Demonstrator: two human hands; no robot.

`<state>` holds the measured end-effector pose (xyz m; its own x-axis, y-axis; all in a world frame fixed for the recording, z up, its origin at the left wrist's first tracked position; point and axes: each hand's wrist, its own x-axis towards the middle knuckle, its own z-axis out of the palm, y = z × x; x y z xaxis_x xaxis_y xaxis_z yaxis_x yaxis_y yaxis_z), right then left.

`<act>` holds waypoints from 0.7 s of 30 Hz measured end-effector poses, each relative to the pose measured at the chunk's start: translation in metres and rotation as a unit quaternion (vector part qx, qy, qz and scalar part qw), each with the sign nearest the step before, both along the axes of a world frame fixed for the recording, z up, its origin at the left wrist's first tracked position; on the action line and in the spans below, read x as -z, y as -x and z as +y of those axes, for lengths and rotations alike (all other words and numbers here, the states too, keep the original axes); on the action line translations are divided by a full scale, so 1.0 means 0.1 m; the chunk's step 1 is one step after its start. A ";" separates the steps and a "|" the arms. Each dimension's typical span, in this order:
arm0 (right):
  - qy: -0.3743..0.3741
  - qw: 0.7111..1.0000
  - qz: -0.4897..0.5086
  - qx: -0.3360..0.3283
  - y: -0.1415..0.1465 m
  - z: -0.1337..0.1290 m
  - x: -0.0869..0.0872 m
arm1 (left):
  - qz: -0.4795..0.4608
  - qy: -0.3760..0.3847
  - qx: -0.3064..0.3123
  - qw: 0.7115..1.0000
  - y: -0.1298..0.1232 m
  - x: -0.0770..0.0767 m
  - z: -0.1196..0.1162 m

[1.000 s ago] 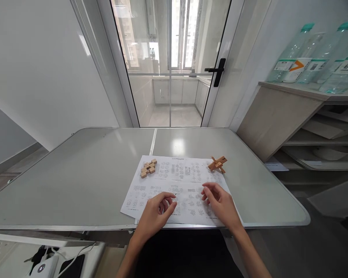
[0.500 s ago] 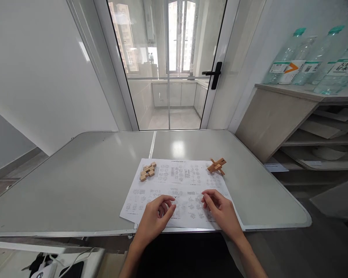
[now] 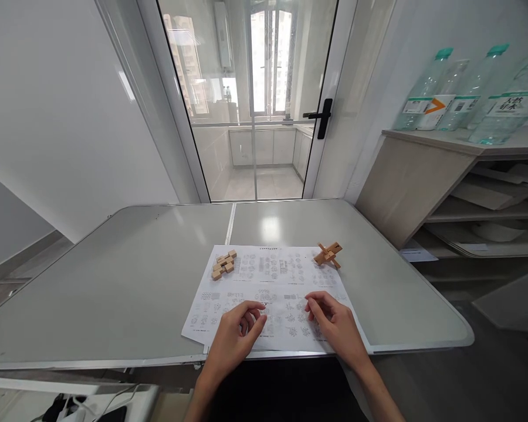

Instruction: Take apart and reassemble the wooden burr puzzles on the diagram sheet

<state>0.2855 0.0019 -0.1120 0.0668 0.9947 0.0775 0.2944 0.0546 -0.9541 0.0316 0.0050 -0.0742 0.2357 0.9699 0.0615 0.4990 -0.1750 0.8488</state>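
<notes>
2 hands (image 3: 239,333) (image 3: 337,322), 2 wdn puzzles (image 3: 227,268) (image 3: 329,254) & 1 tbl (image 3: 114,287).

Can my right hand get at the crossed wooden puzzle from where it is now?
Most likely yes: the right hand seems to hold nothing, and the crossed wooden puzzle sits ahead of it at the far right corner of the printed sheet, with nothing standing between them.

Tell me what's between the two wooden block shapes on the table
Only printed paper lies between the paler block shape and the darker crossed shape; the head view shows no other object in that stretch.
</notes>
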 end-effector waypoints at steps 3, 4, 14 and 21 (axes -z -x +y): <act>0.000 1.000 -0.002 0.001 0.00 0.00 0.01 | 0.002 0.001 -0.001 1.000 0.00 -0.01 -0.01; -0.001 1.000 -0.002 0.000 0.00 0.00 0.01 | 0.002 0.001 -0.001 1.000 0.00 -0.01 -0.01; 0.000 1.000 -0.002 -0.001 0.00 0.01 -0.01 | -0.002 -0.008 -0.005 1.000 -0.01 -0.04 -0.02; 0.004 1.000 -0.007 0.003 0.00 0.00 -0.02 | -0.004 -0.005 -0.001 1.000 0.01 -0.01 -0.01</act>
